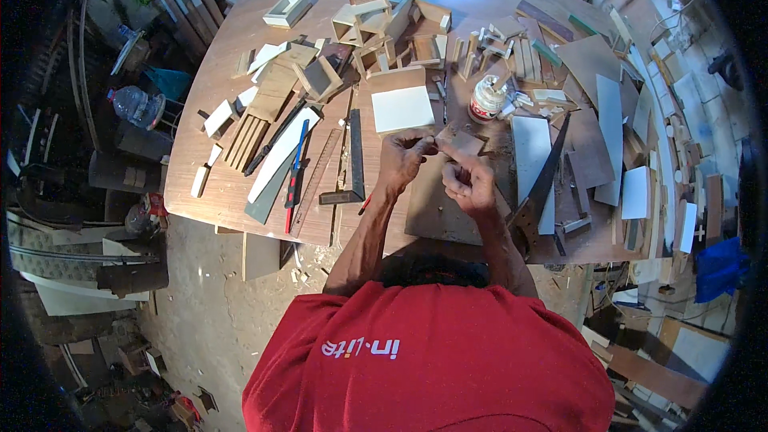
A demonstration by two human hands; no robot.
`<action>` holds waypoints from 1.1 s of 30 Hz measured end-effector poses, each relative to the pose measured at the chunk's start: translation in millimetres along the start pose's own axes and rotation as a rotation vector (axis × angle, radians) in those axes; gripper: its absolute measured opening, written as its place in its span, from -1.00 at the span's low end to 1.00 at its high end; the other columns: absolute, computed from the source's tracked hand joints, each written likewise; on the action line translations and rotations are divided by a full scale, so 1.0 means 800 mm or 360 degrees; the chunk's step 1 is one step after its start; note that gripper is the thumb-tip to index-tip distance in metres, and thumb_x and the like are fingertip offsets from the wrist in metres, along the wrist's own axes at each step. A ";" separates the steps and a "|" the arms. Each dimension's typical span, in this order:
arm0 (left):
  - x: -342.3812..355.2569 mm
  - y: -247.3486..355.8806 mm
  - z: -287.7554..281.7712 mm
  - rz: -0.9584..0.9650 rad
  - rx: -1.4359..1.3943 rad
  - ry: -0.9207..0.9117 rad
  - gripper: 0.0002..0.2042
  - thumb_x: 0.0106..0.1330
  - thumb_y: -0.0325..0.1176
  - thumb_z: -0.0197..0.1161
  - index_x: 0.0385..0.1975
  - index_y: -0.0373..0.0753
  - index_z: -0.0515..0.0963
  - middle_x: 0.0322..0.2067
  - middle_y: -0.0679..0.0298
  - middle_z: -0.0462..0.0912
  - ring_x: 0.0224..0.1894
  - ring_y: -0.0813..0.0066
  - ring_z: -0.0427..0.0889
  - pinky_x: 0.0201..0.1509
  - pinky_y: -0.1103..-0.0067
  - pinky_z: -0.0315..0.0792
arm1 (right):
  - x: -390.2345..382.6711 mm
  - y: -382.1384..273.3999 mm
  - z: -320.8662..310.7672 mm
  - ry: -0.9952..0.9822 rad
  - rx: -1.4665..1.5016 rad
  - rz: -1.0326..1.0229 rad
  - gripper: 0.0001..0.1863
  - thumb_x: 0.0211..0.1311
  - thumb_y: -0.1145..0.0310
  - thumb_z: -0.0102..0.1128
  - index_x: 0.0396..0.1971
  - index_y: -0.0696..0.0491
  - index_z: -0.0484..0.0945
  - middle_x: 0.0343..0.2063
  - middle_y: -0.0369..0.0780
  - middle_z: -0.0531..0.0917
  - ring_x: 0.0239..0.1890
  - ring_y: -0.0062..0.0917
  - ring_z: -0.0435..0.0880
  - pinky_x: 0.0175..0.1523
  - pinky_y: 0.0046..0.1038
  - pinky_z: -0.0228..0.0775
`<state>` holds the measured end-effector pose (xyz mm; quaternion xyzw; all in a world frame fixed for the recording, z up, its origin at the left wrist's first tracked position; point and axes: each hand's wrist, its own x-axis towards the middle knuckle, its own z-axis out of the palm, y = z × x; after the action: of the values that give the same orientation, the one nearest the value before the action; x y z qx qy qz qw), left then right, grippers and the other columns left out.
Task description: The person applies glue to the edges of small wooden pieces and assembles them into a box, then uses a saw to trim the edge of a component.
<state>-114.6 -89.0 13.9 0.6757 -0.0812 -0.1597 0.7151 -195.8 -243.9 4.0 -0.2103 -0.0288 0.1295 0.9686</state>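
My left hand (405,162) is closed in a pinch, with thumb and fingertips together on something too small to make out. Close beside it, my right hand (470,181) stretches its index finger toward the left fingertips, while its other fingers curl in. Nothing shows in the right hand. By the right fingertip is a small square wood piece (467,142). Below both hands lies a brown board (436,212). A white panel (402,110) is just beyond the left hand, and a white glue jar (486,100) with a red label stands beyond the right.
A handsaw (538,196) lies right of my right forearm. On the left are a try square (354,162), a red-and-black cutter (294,184) and a ruler (317,176). Small wooden boxes (370,20) and offcuts crowd the table's far side; boards (588,140) cover its right side.
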 end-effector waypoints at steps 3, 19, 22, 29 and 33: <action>0.000 -0.003 -0.005 -0.0073 0.0111 -0.0062 -0.80 0.32 -0.34 0.19 -0.27 -0.37 0.62 -0.40 0.21 0.69 -0.36 0.52 0.65 -0.32 0.62 0.50 | 0.002 -0.007 0.008 0.0377 -0.1450 0.0155 -0.59 0.24 0.36 -0.06 0.05 0.25 0.40 -0.61 -0.22 0.56 -0.70 -0.63 0.39 -0.54 -0.60 0.20; 0.018 0.010 0.076 0.0369 0.1002 0.0420 -0.78 0.13 -0.41 0.27 -0.27 -0.38 0.64 -0.34 -0.07 0.66 -0.29 0.07 0.69 -0.18 0.40 0.52 | 0.007 0.049 -0.082 0.0345 -0.3101 -0.0589 -0.80 0.05 0.36 0.16 -0.37 0.17 0.53 -0.34 0.02 0.59 -0.20 -0.03 0.53 -0.10 -0.14 0.37; 0.020 0.015 0.082 0.0251 0.1190 0.0439 -0.79 0.11 -0.38 0.31 -0.30 -0.37 0.65 -0.35 -0.05 0.67 -0.30 0.08 0.69 -0.20 0.40 0.52 | 0.007 0.038 -0.066 0.0338 -0.3166 -0.0598 -0.81 0.05 0.36 0.17 -0.40 0.17 0.54 -0.36 0.01 0.59 -0.24 -0.05 0.55 -0.13 -0.15 0.38; 0.022 0.017 0.084 0.0363 0.0970 0.0573 -0.74 0.07 -0.44 0.38 -0.24 -0.35 0.58 -0.40 0.00 0.70 -0.38 0.21 0.72 -0.28 0.42 0.55 | 0.006 0.034 -0.084 0.0193 -0.3214 -0.0438 -0.60 0.07 0.43 0.16 -0.03 0.14 0.47 -0.20 -0.03 0.58 -0.14 -0.19 0.57 -0.11 -0.24 0.42; 0.028 0.037 0.068 -0.0116 -0.0065 0.0463 -0.52 0.11 -0.52 0.37 0.02 -0.41 0.33 -0.39 -0.04 0.68 -0.37 0.28 0.70 -0.38 0.47 0.60 | 0.018 0.016 -0.036 0.0767 -0.1691 -0.0213 -0.29 0.01 0.57 0.12 0.27 0.05 0.25 -0.09 -0.10 0.55 -0.09 -0.30 0.58 -0.06 -0.33 0.45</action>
<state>-108.0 -146.4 45.4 0.6795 0.0513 -0.0875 0.7266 -182.0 -240.7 -27.7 -0.6883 0.1179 -0.0156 0.7156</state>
